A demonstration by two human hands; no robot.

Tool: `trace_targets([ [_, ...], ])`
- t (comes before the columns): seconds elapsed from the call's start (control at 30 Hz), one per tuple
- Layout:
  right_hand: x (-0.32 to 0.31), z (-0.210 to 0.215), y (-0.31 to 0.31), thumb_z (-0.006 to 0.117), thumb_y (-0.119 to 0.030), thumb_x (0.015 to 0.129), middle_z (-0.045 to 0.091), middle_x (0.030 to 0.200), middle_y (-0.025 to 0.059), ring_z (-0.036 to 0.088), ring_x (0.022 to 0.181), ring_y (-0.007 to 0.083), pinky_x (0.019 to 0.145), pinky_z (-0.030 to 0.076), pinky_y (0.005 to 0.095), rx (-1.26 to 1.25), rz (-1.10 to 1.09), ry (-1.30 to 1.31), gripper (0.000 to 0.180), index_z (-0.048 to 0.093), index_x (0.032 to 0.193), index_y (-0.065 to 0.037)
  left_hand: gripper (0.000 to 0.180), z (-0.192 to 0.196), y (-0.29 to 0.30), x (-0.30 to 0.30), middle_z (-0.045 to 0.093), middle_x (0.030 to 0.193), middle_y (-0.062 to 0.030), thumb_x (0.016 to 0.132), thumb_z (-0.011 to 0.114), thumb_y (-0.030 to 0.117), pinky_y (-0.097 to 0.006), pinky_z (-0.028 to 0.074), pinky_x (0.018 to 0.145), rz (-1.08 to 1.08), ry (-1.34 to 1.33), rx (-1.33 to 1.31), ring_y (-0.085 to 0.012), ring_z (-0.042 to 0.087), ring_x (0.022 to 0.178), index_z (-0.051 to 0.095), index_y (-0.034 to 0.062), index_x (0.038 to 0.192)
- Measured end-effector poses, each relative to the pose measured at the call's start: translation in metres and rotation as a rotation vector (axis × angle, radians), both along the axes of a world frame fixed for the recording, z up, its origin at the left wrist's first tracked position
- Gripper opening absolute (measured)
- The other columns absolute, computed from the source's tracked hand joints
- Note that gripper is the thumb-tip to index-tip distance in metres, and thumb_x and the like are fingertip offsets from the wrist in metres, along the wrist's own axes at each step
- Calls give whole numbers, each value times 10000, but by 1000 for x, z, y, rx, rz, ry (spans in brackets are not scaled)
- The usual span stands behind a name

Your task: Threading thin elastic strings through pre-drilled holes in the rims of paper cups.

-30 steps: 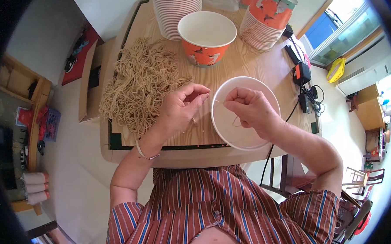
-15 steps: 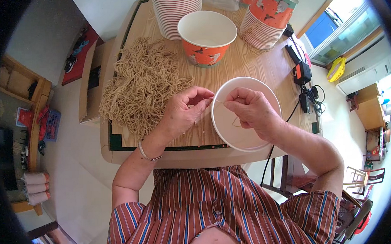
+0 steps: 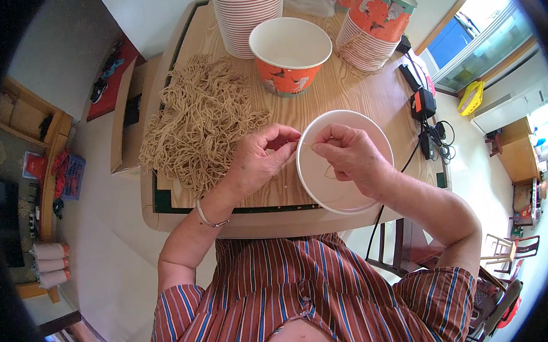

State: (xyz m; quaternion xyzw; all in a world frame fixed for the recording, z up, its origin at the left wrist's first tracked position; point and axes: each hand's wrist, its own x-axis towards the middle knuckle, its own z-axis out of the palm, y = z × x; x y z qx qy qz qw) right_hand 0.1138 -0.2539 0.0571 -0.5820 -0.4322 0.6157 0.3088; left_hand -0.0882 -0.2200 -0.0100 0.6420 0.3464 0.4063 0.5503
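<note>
Trailing from right hand (image 3: 358, 160): strand (image 3: 328, 172)

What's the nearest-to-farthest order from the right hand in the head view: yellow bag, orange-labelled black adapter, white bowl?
1. White bowl: directly under the right hand.
2. Orange-labelled black adapter: right side of the table.
3. Yellow bag: beyond the table, farther right.

Bright daylight glares white at the upper-right window (image 3: 486, 6); the desk (image 3: 365, 92) is well lit and sharp, while straight edges bend near the black rim
</note>
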Motion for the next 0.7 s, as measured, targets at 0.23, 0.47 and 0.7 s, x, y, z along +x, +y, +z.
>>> trace_targets([
  [0.23,-1,-2,1,649,-133,937,504,704,-72,382,518,5,424,286,179,6,2,-20,54,633,934,-82,167,-2,1,0,701,946,-18,911,651,31,-225,533,745,4,18,20,-57,635,808,673,18,1077],
  [0.47,-5,-1,3,647,-136,939,503,704,-69,382,515,10,424,285,181,-5,-5,2,59,637,946,-78,147,-3,0,1,700,944,-12,907,656,27,-217,526,725,22,4,-18,-56,626,790,678,18,1052],
  [0.7,-8,0,4,647,-142,941,480,694,-72,361,510,12,427,272,191,-28,-7,-10,64,641,951,-79,126,5,-1,4,698,939,-17,907,653,20,-226,528,767,39,31,0,-65,631,844,677,14,1031],
])
